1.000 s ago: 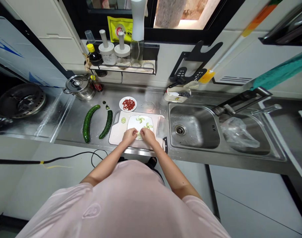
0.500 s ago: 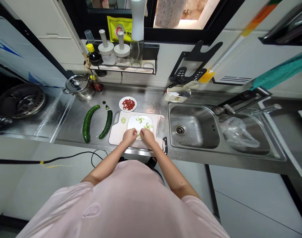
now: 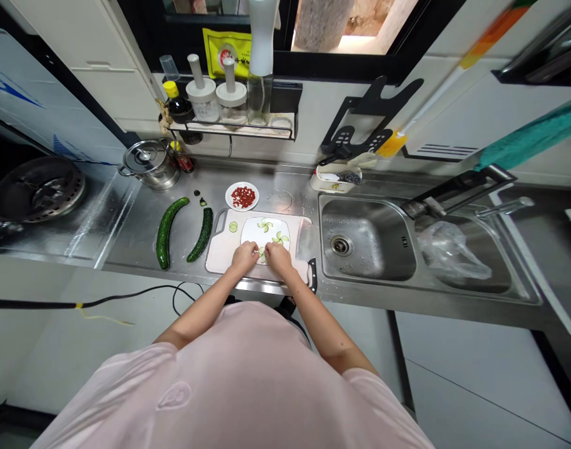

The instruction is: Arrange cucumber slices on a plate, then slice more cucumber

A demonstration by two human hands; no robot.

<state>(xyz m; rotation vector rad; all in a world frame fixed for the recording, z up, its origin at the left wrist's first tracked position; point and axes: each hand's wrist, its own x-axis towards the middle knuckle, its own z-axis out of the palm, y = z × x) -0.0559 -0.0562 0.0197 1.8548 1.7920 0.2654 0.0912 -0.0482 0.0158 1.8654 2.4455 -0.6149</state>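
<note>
Arranging cucumber slices (image 3: pixel 265 225) on a white plate (image 3: pixel 252 238) with both hands
Left hand (image 3: pixel 244 258) and right hand (image 3: pixel 278 259) curl nearly closed, fingertips meeting over a slice (image 3: pixel 262 254) at the plate's near edge, grip unclear; the plate sits on a pale cutting board (image 3: pixel 219 249) on a steel counter (image 3: pixel 285 187)

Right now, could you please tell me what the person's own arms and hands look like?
Both arms are bare below the short sleeves of a pale pink T-shirt with a small outlined emblem; the left hand and right hand are ungloved.
</note>
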